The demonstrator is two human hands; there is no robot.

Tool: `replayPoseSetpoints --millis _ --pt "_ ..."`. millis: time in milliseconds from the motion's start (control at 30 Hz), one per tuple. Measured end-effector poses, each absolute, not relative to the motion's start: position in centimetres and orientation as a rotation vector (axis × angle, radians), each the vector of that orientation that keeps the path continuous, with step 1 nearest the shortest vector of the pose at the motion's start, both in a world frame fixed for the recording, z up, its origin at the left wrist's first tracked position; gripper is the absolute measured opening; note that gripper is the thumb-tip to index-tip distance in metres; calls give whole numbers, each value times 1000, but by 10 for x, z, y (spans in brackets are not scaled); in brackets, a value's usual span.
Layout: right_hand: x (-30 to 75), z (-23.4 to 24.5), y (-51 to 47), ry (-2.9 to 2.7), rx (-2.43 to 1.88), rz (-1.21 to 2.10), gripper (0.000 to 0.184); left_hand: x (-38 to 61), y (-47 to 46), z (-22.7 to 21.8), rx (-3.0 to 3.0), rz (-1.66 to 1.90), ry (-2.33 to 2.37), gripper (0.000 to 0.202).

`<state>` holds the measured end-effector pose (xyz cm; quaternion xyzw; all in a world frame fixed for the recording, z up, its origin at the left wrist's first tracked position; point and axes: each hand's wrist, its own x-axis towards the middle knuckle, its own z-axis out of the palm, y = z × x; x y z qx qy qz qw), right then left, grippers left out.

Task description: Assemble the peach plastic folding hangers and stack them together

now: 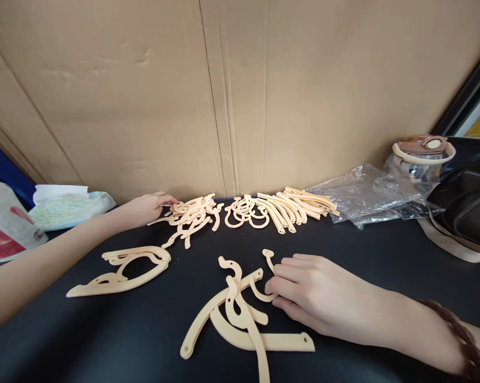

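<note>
On the black tabletop [104, 340] lie cream-coloured flat plastic pieces. My right hand [307, 292] rests near the front, its fingers curled and touching a small hook piece [259, 290] that lies on a loose cluster of long curved pieces [240, 319]. My left hand [150, 206] reaches to the back, fingertips pinching into a pile of wavy pieces [190, 215]. A stacked, assembled curved shape [124, 268] lies between the two arms. Beside the wavy pile are a pile of U-shaped hooks [247, 211] and a pile of straight strips [299, 205].
A cardboard wall [240, 90] stands along the back of the table. Crumpled clear plastic bags [367, 199] lie at the right, with a bottle [421, 154] and a dark bag [466, 207] behind. A tissue pack [70, 206] and a red-and-white bag [4, 223] sit at the left.
</note>
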<state>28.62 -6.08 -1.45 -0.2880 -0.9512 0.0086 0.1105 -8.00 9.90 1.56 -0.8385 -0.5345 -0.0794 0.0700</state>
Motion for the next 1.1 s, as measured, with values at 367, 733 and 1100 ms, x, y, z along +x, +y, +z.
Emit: replayPoseSetpoints --millis 367,733,1100 --pt "286 -15 -60 -2793 -845 15 16 -37 78 14 -2554 -281 -1698 73" --pt "287 -13 -62 -2795 -776 -52 23 -13 86 -11 -2754 -117 -1388 66" --pt "285 -17 -64 -2703 -823 -129 21 3 30 13 -2737 -321 -1316 60"
